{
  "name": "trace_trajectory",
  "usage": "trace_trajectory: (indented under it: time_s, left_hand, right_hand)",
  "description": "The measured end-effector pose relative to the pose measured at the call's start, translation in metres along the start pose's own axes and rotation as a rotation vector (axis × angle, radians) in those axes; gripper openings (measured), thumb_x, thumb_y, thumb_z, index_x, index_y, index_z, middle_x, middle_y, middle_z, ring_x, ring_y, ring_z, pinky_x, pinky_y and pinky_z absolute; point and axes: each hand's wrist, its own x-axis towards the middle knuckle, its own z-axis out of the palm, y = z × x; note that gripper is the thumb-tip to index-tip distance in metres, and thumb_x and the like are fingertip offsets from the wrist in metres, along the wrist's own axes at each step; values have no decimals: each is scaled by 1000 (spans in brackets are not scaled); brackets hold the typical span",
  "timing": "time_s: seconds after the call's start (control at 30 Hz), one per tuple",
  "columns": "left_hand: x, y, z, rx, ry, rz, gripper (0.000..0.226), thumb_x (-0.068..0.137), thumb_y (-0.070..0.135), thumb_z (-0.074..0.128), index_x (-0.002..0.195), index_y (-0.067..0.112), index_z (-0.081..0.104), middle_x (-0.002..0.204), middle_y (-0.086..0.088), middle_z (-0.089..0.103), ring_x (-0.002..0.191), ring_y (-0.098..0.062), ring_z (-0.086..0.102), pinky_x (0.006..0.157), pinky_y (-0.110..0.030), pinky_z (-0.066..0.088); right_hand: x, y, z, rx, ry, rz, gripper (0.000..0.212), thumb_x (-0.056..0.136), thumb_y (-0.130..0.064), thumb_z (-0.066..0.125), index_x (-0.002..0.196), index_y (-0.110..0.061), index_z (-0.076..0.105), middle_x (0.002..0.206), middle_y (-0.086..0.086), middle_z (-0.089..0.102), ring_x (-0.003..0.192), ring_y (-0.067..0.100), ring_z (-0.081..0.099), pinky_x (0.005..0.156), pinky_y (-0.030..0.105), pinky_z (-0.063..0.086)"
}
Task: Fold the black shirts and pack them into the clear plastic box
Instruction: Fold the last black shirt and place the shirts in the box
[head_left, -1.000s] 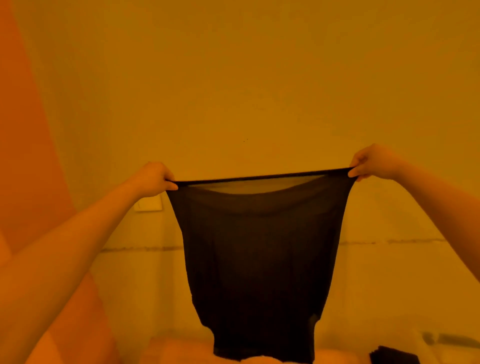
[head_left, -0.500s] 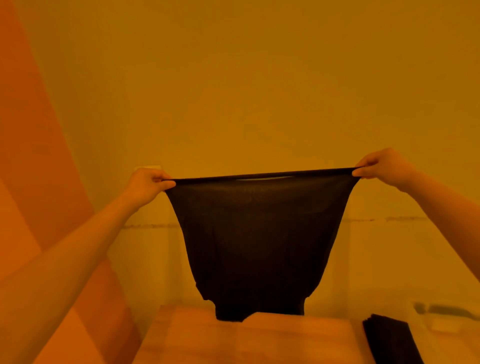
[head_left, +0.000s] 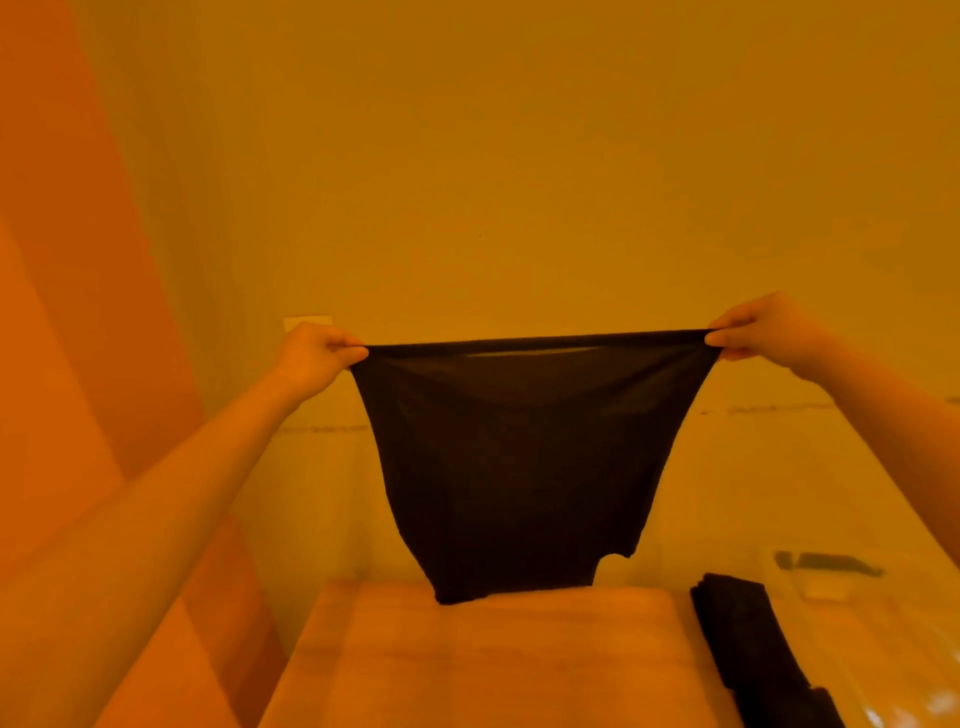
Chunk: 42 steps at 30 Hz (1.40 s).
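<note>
A black shirt (head_left: 519, 457) hangs in the air in front of me, stretched wide along its upper edge. My left hand (head_left: 314, 353) pinches its left corner and my right hand (head_left: 758, 327) pinches its right corner. The shirt's lower end hangs just above the far edge of the table (head_left: 467, 665). A stack of folded black shirts (head_left: 748, 639) lies at the lower right, at the near wall of the clear plastic box (head_left: 857, 649), whose outline is faint in the orange light.
A plain wall fills the background, with a wall switch plate (head_left: 306, 321) behind my left hand. An orange panel (head_left: 78, 312) runs along the left side. A dark handle-like part (head_left: 826, 561) shows at the box's far side.
The view has tilted down, so the table and the folded stack show more. The shirt still hangs stretched between both hands, its lower end now above the table's far edge.
</note>
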Motion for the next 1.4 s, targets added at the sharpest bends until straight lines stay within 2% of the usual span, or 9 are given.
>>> trace_trajectory:
  time_s: [0.17,0.27,0.37,0.5,0.67,1.0,1.1,1.2,1.4]
  left_hand:
    - [-58,-2,-41,-72,-191,26,7,89,13,58,93,13,64,75,1,59,68,-12,53,59,-14,39]
    - [-84,-4,-64,-133,-311,34,11,89,10,58,81,16,62,66,6,64,56,-3,60,51,-5,45]
    - [-98,-7,-83,-256,-385,32,17,89,4,56,78,16,63,57,12,67,54,2,62,56,-8,50]
    - [-102,-2,-100,-379,-391,46,17,91,3,51,81,11,62,61,8,69,57,-1,64,59,-12,53]
    - [-92,0,-87,-262,-381,-29,13,90,9,54,81,15,62,80,-4,62,70,-13,59,65,-21,51]
    - [-4,-28,26,-126,-273,-243,8,84,19,65,79,16,61,81,-1,62,75,-11,57,64,-22,44]
    - [33,-21,50,-165,-171,-254,12,81,17,69,73,15,60,76,-2,59,71,-11,54,62,-22,43]
    - [60,-5,58,-256,1,-189,21,79,12,71,66,18,56,67,1,54,63,-9,50,55,-18,42]
    - [63,17,33,-441,222,-25,26,79,6,70,65,21,53,46,15,57,45,4,50,47,-8,37]
  right_hand:
    - [-79,-17,-16,22,-94,40,15,82,7,60,85,-7,64,76,8,63,50,0,62,51,9,51]
    - [-116,-22,-25,57,-99,78,18,83,8,57,79,-9,63,60,2,67,50,2,63,50,10,51]
    - [-142,-29,-33,117,-78,121,18,85,8,53,79,-7,61,50,-5,65,46,2,61,48,11,50]
    - [-153,-39,-45,162,-56,144,31,85,7,53,66,-13,70,50,-4,64,45,3,59,46,12,49]
    - [-135,-39,-36,-7,-104,115,15,85,4,57,80,-8,64,55,0,66,49,6,61,48,12,51]
    - [6,43,27,-163,-131,155,8,81,-2,66,75,-8,66,74,11,63,68,19,57,65,28,46]
    - [47,55,31,-117,-16,112,8,79,-2,68,87,0,68,66,7,60,60,14,56,54,20,48]
    - [75,52,23,-65,129,30,13,77,-3,71,90,-1,68,42,-8,56,39,-1,50,37,9,36]
    - [57,16,-1,114,304,-127,15,79,-3,68,92,-9,62,41,-22,55,33,-3,44,35,9,29]
